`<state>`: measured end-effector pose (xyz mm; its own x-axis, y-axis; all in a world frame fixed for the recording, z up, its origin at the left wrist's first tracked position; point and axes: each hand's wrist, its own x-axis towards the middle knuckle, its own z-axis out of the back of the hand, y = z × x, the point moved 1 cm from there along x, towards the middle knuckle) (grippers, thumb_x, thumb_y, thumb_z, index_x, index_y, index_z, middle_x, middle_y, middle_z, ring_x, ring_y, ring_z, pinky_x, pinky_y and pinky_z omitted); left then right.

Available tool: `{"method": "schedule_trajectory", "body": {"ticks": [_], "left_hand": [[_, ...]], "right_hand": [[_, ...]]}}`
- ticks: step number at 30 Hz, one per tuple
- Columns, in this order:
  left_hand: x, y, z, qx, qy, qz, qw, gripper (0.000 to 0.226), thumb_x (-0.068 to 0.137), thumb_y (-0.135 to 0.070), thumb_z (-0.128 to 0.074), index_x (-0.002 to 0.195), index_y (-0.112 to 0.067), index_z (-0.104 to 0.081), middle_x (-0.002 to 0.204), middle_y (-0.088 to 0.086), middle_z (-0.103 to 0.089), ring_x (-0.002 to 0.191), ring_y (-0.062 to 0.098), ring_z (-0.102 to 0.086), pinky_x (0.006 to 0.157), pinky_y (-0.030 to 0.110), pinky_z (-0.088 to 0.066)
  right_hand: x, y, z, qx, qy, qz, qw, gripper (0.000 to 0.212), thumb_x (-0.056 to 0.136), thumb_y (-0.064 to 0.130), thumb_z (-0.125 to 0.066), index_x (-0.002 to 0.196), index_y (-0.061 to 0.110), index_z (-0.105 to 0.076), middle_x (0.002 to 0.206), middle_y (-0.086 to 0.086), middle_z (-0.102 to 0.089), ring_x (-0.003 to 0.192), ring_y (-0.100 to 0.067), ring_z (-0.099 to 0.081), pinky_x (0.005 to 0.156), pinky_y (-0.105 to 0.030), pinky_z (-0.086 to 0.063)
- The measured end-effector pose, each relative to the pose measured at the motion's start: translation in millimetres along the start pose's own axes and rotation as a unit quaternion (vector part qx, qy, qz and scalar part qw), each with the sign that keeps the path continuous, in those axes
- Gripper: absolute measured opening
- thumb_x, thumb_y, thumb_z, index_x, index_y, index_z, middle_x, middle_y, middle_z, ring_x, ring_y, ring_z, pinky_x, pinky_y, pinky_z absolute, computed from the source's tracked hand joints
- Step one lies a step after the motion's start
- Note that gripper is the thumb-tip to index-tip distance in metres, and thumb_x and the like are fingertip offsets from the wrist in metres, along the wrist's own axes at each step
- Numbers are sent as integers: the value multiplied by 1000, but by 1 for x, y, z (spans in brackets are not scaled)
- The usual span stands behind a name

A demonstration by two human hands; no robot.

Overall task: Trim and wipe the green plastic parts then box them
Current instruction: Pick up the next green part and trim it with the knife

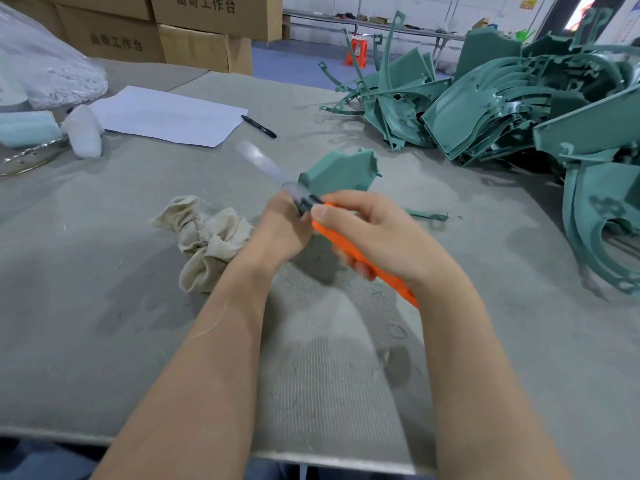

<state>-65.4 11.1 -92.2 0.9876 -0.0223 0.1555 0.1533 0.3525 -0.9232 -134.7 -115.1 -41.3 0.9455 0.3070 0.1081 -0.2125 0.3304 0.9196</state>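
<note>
Because its edge needs trimming, I grip the green part (337,173) in my left hand (280,230), my right hand (374,233) curled round the orange knife (327,233) just alongside.

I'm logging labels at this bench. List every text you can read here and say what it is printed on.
"曲奇工作台": printed on the left cardboard box.
"曲奇工作台": printed on the upper cardboard box, with the tops of the characters cut by the frame edge.
Yellow wall sign: too small to read.
Black marker: its marking is blurred.
White paper sheet: faint print, unreadable.
</note>
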Motion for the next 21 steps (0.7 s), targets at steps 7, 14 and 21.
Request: {"method": "schedule_trajectory", "body": {"ticks": [7,14,21], "left_hand": [[-2,-7,2,-30,-12,-15,999,20,94,-16,-59,111,-6,-63,100,8,-66,91,21,-60,77,30,-49],[-5,-9,2,-36,-13,-23,999,20,94,-14,-58,112,-7,-63,99,6,-65,91,20,-59,82,34,-50],[-6,-9,2,-32,-15,-18,999,19,94,-16,-59,111,-9,-64,104,11,-68,95,24,-62,87,39,-50]], "right_hand": [[5,-12,27,-80,-189,47,978,15,95,35,-55,84,35,-64,51,7,-46,47,-14,-42,51,-31,-39],[7,-17,26,-140,-191,58,970,12,93,38,-55,84,39,-63,52,9,-50,46,-9,-44,54,-34,-46],[6,-17,26,-122,-174,52,976,12,93,39,-54,85,36,-63,52,8,-49,46,-10,-43,55,-35,-43]]}}
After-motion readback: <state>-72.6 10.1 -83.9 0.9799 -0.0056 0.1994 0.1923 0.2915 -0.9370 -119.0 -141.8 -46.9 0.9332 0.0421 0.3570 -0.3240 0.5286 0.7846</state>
